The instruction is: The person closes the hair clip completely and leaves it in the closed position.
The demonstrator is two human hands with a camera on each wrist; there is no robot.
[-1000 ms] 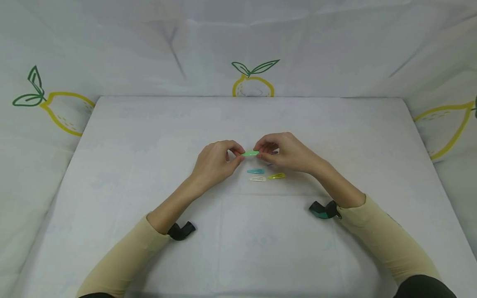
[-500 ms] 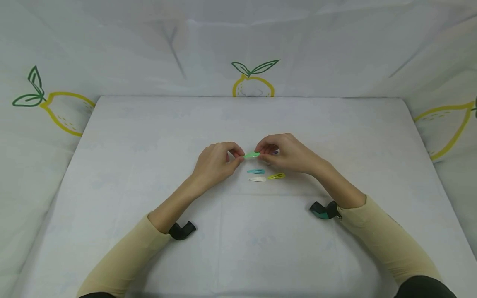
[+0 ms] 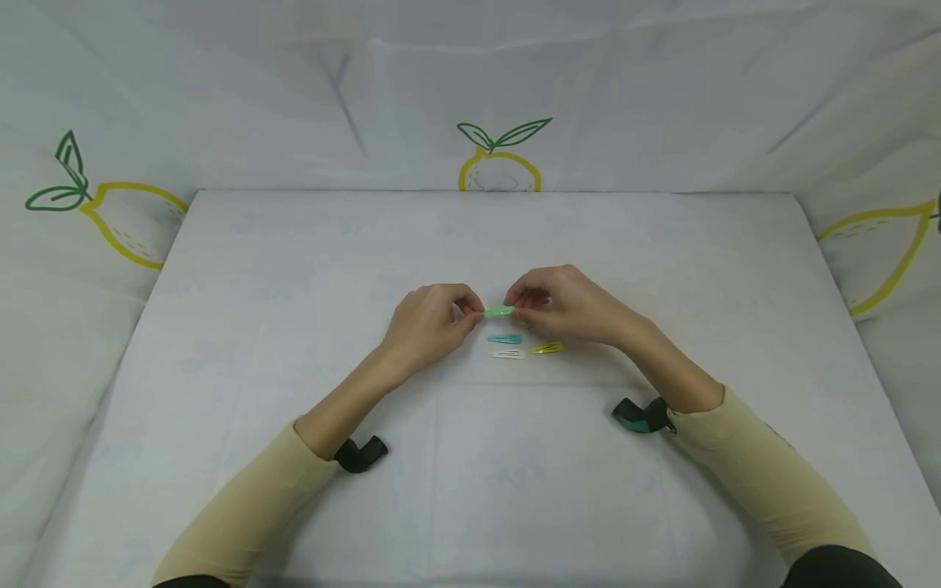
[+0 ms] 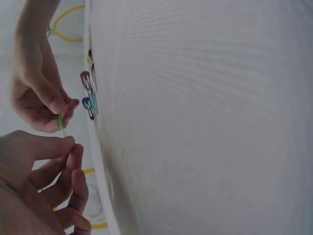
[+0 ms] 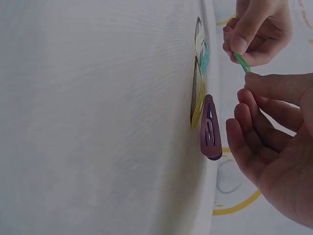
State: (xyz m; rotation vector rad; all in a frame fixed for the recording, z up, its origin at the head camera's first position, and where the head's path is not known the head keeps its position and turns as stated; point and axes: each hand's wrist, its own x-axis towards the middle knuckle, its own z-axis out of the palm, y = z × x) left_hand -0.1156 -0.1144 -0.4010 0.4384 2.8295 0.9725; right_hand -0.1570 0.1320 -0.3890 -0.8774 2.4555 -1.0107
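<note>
I find the green clip [image 3: 500, 311] raised above the worktop [image 3: 500, 474], spanning the space between two hands. The left hand [image 3: 424, 320] pinches its left end, thumb against fingers; the right hand [image 3: 577, 306] pinches the right end likewise. Both grips are narrow, with a short length of clip exposed between. I note the long axis running crosswise, from hand to hand, roughly parallel to the worktop's far edge; neither hand is nearer, as each has an end. I cannot tell from my views whether the clip is snapped flat or sprung.

Directly below it in the head view, toward the person, lies the teal clip [image 3: 506, 339], roughly parallel; the white clip [image 3: 509, 354] is just beyond that, with the yellow clip [image 3: 546, 348] beside it. The maroon clip [image 5: 211, 129] and the navy clip [image 4: 87, 105] show in the wrist views; overhead, the right hand largely hides that area.
</note>
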